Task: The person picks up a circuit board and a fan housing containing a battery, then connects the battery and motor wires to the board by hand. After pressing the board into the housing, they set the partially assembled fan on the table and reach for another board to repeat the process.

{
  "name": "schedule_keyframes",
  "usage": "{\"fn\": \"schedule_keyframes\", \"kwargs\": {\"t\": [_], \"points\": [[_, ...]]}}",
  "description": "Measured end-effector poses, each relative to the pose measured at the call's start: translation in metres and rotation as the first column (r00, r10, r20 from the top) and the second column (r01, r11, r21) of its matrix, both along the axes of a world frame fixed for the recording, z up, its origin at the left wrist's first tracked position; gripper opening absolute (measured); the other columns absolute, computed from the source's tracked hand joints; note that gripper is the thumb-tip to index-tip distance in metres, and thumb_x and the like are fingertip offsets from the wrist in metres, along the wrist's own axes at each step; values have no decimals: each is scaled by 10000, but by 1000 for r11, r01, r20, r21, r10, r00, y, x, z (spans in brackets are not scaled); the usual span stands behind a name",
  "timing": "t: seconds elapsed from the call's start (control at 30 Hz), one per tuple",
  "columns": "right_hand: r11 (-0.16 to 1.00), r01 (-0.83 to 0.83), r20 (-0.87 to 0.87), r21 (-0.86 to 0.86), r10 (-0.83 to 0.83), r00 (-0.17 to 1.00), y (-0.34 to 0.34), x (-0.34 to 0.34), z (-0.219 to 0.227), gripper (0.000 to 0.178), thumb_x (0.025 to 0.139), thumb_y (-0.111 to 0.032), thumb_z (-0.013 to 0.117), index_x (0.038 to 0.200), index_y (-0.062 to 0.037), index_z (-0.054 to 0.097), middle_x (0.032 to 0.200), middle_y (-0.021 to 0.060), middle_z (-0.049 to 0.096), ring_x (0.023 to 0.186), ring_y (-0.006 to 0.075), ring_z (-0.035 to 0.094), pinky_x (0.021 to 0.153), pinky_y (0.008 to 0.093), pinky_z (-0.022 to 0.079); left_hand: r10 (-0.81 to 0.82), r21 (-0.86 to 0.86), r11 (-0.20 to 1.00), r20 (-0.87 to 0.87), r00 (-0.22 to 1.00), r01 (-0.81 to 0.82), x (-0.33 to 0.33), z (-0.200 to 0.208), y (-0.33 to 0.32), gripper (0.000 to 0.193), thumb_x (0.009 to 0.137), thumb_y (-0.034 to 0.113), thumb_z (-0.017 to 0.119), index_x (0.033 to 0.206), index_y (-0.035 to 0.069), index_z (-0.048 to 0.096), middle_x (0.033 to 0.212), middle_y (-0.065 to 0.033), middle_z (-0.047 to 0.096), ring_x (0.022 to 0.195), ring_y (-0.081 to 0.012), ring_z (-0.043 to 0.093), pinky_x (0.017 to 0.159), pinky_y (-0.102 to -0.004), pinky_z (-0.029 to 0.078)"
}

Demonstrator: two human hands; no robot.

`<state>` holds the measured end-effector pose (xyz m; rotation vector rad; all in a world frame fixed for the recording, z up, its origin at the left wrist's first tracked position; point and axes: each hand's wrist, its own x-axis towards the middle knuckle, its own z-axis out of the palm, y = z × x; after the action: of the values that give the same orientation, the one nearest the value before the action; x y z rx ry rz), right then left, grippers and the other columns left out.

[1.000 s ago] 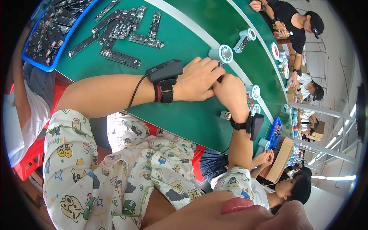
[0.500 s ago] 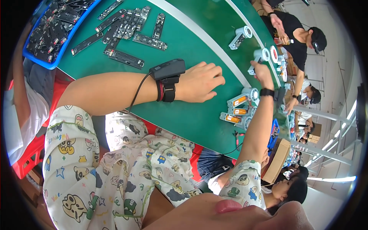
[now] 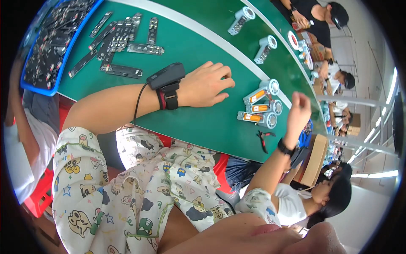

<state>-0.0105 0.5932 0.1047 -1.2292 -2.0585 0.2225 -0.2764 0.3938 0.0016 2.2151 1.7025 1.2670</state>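
My left hand (image 3: 207, 84) rests on the green table (image 3: 186, 131), fingers bent and apart, holding nothing. My right hand (image 3: 299, 112) is raised at the right, slightly blurred, its fingers loosely curled and apart with nothing visible in them. Between the hands lie several pale blue handheld-fan bodies; one fan body (image 3: 272, 87) has an orange battery (image 3: 258, 96) in its open handle. Farther off, beyond the white strip, a fan body with a dark circuit board (image 3: 262, 53) lies beside another such fan body (image 3: 247, 13). Red-and-black pliers (image 3: 265, 141) lie nearest my right wrist.
At the far left a blue bin (image 3: 57, 78) is piled with black board strips. Several loose black strips (image 3: 122, 71) lie on the table beside it. A white strip (image 3: 198, 27) divides off the far green surface. Other people sit along both sides; a cardboard box (image 3: 317, 163) stands at right.
My right hand has let go of a fan body beyond the white strip and drawn back to the right. My left hand stays on the table; the whole view has shifted.
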Motion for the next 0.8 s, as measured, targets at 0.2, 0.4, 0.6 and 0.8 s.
{"fn": "schedule_keyframes", "kwargs": {"t": [0.2,0.4,0.6,0.8], "points": [[994,90,-86,-61,-95,992,-61,29,-92,469,896,-263,784,1255,-1,634,1425,225,498,1203,307,575,954,399,515,-157,101,981,-86,984,165,26,7,9,351,896,280,744,1191,111,657,1160,-106,587,1090,-295,580,934,-398,451],[988,87,-296,-127,-122,947,-60,13,-100,500,863,-209,800,1291,-27,616,1515,220,403,1296,343,525,1018,416,496,-84,-72,993,67,994,89,72,6,55,437,884,301,746,1246,86,628,1227,-150,588,1143,-351,575,970,-439,461],[994,-22,-389,-110,-23,921,-53,4,-99,441,840,-161,803,1235,-31,656,1462,220,505,1313,353,541,1047,414,484,17,-216,975,289,957,48,90,-1,97,475,860,273,733,1259,49,604,1170,-205,612,1142,-401,582,982,-479,474],[969,-235,-341,-73,197,919,-50,-53,-102,410,836,-133,799,1209,-25,670,1446,216,535,1302,324,558,1046,407,485,194,-156,975,267,944,-157,51,-6,54,456,871,231,712,1262,27,595,1098,-203,623,1106,-402,593,975,-482,475]]}}
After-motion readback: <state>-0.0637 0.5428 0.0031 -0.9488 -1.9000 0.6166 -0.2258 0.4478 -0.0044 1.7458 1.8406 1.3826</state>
